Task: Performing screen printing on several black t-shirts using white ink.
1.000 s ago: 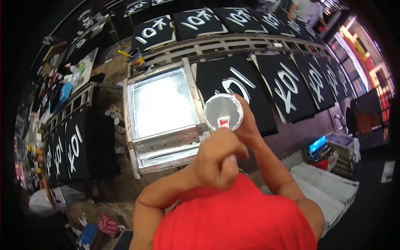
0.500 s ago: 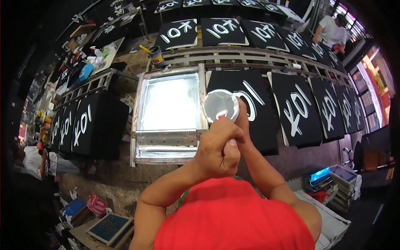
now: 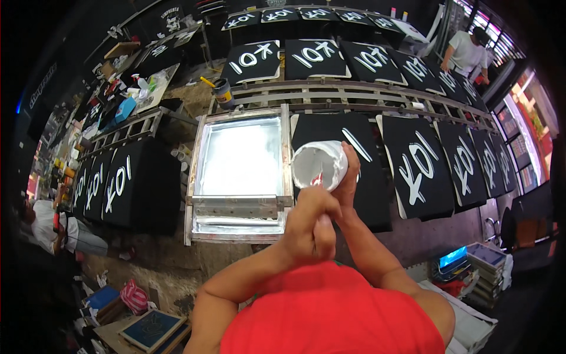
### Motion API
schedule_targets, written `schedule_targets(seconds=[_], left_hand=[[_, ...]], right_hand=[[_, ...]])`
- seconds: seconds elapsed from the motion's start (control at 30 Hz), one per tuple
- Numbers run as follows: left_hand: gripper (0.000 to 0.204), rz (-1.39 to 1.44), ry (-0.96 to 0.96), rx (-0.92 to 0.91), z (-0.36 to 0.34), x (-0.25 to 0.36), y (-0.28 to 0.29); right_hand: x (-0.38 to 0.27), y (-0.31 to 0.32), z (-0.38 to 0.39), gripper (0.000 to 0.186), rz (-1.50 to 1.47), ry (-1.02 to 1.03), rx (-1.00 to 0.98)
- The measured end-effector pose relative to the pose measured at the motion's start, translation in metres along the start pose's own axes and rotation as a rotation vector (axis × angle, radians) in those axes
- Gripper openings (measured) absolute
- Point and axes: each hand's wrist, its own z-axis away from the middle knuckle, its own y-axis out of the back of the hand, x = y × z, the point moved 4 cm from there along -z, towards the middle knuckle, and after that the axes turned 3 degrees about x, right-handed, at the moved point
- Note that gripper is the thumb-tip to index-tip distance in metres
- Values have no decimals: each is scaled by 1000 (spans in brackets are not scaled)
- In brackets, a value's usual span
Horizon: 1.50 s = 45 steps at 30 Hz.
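1. The tub [image 3: 308,164] was held up in the air; in the head view it showed just past the right edge of the frame [image 3: 285,138], over the left part of the black cloth [image 3: 368,192].
2. The right grip [image 3: 350,174] was curved round the tub's right wall, open only as wide as the tub; the fingers underneath could not be seen.
3. The left grip [image 3: 312,223] was closed in a fist on the stirrer [image 3: 319,179], whose red-and-white end showed inside the tub's mouth.
4. The tub looked light and thin-walled, likely to flex if squeezed; how much it held was hard to tell.
5. White paste [image 3: 340,158] coated the rim, probably slippery, so the outer wall below it seemed the surer hold.
6. The stirrer looked slim and light, best taken by its upper end, clear of the paste.
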Motion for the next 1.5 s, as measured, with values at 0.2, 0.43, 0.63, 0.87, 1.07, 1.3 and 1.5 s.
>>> schedule_targets(seconds=[0.2,0.43,0.63,0.87,1.07,1.3,1.5], left_hand=[[11,88,-292,-15,14,7,17],[20,-774,83,-404,-43,23,35],[16,-1163,-131,-672,-91,43,31],[20,-1445,-489,-548,-121,79,19],[30,-904,-176,-453,-123,58,42],[32,-432,384,-329,-89,-16,68],[37,-60,887,-258,-54,-104,117]], right_hand=[[-3,6,-2,107,66,74,9],[31,28,-32,108,145,165,33],[27,36,-86,95,194,377,63],[18,56,-135,98,197,547,120],[9,52,-153,112,172,574,185],[21,18,-140,101,125,503,195],[47,-47,-95,97,163,349,94]])
